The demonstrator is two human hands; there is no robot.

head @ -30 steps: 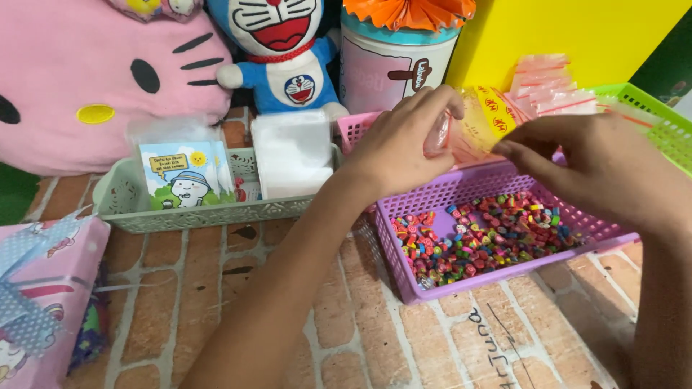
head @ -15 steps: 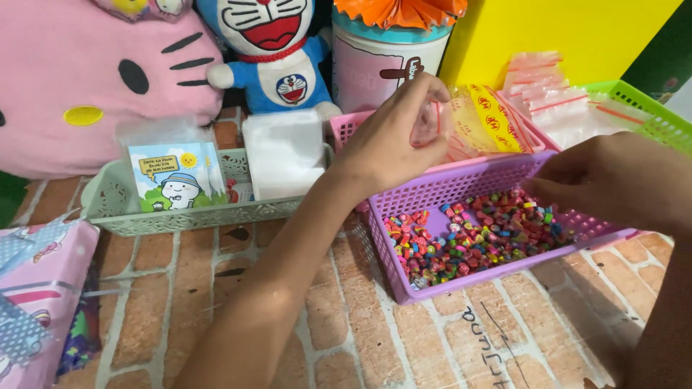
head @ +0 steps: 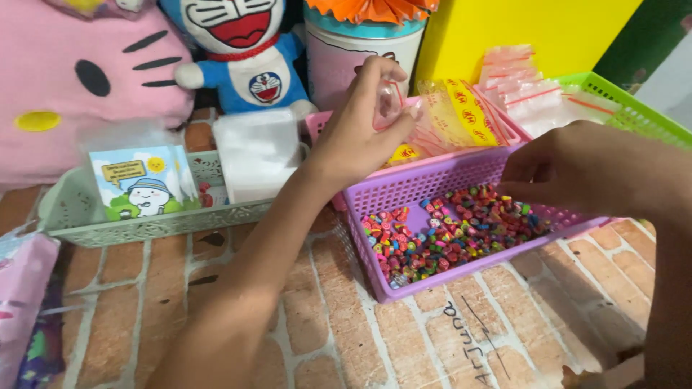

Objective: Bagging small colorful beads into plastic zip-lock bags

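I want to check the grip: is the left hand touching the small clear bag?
Touching. The head view shows the left hand pinching the small clear bag between its fingertips.

It looks like a home craft corner: plush toys (head: 245,65) sit along the top left, and plastic baskets (head: 404,194) of colourful beads (head: 447,234) and small bags (head: 519,86) rest on a brick-patterned surface (head: 404,338).

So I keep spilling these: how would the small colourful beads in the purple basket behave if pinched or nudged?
The beads look tiny and rounded, so they would probably roll and scatter. They lie loose in a heap in the purple basket, so a push likely shifts many together. The right hand reaching in suggests they are light, though fiddly to pinch singly.
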